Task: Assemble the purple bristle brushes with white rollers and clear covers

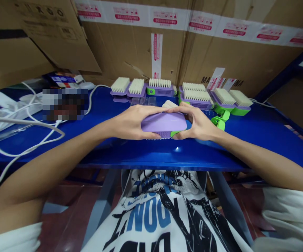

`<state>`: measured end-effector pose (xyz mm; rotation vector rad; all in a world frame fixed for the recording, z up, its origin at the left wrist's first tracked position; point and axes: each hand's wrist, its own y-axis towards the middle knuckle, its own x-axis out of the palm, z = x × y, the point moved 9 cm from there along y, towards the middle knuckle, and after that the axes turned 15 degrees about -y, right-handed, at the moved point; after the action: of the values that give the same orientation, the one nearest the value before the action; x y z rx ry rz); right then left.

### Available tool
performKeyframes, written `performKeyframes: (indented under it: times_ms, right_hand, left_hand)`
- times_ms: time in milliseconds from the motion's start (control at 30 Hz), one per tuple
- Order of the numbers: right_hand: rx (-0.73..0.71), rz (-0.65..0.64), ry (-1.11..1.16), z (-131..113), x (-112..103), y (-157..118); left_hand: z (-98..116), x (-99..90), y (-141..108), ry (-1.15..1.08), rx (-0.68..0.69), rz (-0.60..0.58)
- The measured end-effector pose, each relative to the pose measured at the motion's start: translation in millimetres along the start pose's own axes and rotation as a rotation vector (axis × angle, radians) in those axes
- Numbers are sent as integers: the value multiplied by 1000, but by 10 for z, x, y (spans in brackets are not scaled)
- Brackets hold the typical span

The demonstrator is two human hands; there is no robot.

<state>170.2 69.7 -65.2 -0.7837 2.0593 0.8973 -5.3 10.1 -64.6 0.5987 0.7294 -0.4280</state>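
Note:
Between my two hands is a purple brush (164, 122) with a green piece at its right end, its smooth back up and its bristles facing the table. My left hand (131, 122) grips the left end, thumb along the near side and fingers over the far side. At the other end my right hand (200, 122) closes on the brush, its thumb by the green piece. Just behind the hands lie pale rolled pieces (169, 104), partly hidden. Loose green plastic parts (219, 120) rest right of my right hand.
Several purple and green brushes (159, 87) stand bristles up along the back of the blue table (109, 150). White cables (22, 152) tangle at the left beside a blurred patch. Large cardboard boxes (130, 45) wall off the back.

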Motion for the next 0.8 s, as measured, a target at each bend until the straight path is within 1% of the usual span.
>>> performKeyframes:
  times_ms: [133,200,300,367,433,500,533,667,733,800]
  right_hand:
    - [4,56,-23,-14,-156,-50]
    - [2,75,-32,-7,-211,-82]
    - [-14,76,6,-19,-196,-113]
    - [-29,102,13,-57,-167,-119]
    - [-45,191,-78,-123,-183,-126]
    - [-64,274,-223,-208,-198,-136]
    - [-76,294,-281,-249,-190,-138]
    - [-89,317,-399,-345,-121,-129]
    - [-54,331,-469,-353,-87,-110]
    - [-10,326,-529,-342,-48,-78]
  left_hand:
    - [85,-123,24,-58,36,82]
    - [98,-145,38,-76,34,93]
    - [56,-157,47,-108,-11,111]
    - [-11,-176,41,-143,-79,157]
    - [-63,-197,25,-171,-147,233]
    - [-57,-208,3,-166,-177,325]
    - [-40,-202,-8,-155,-185,365]
    - [34,-135,-48,-82,-219,483]
    - [63,-92,-53,-32,-224,512]
    - [77,-42,-42,9,-223,513]
